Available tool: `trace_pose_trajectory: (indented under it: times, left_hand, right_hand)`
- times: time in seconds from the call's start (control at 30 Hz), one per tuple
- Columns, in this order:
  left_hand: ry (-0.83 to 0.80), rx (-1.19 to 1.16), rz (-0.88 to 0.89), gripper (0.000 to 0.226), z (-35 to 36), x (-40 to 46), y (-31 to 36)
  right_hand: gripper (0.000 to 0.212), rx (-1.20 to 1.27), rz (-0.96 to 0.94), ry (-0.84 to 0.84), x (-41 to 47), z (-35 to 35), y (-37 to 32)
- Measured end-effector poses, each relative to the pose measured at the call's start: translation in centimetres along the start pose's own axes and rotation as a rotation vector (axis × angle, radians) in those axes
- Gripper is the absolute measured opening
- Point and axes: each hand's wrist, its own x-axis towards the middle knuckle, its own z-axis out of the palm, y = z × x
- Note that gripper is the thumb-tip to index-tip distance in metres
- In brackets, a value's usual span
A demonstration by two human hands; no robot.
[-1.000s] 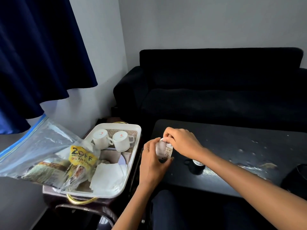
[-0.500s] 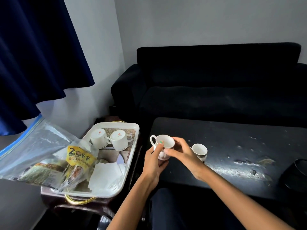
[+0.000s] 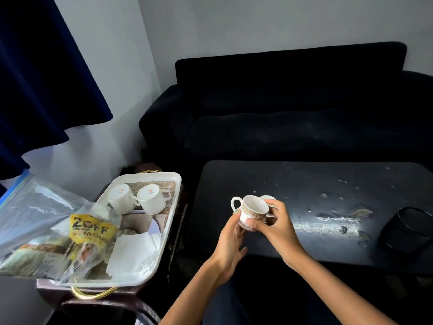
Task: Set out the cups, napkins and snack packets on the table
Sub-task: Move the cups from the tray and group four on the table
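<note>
hands meet over the near left part of the dark worktop [image 3: 328, 184]. the left hand [image 3: 228, 245] and the right hand [image 3: 276, 227] both have their grip closed on one patterned teacup [image 3: 251, 211], held upright above the surface with its handle pointing left. a second teacup [image 3: 268, 198] shows just behind it, mostly hidden by the right hand; whether it stands on the worktop cannot be told. left of the worktop, a white tray [image 3: 172, 207] holds two white cups [image 3: 138, 200] lying tilted side by side, white napkins [image 3: 133, 252] and a clear zip bag [image 3: 35, 219] with a yellow snack packet [image 3: 90, 231] inside. a black round container [image 3: 407, 231] sits at the worktop's right edge, and a black sofa [image 3: 293, 102] stands behind.
</note>
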Motion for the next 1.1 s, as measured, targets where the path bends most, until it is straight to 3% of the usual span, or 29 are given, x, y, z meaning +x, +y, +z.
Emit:
trace_pose_trajectory:
  times: [0.27, 0.4, 0.8, 1.1]
  left_hand:
    - [-0.009, 0.167, -0.086, 0.080, 3.1, 3.3, -2.8]
    - [0.023, 0.252, -0.102, 0.076, 4.3, 5.1, -3.2]
    - [0.109, 0.368, -0.256, 0.081, 4.4, 8.0, -4.7]
    - [0.123, 0.371, -0.250, 0.080, 4.5, 8.9, -4.9]
  right_hand:
    - [0.057, 0.021, 0.080, 0.244, 2.5, -6.8, 4.4]
    - [0.058, -0.008, 0.124, 0.313, 3.6, -9.4, 6.8]
    - [0.060, -0.098, 0.195, 0.178, 6.4, -11.4, 10.8]
    - [0.059, -0.208, 0.188, 0.079, 7.6, -11.6, 10.9]
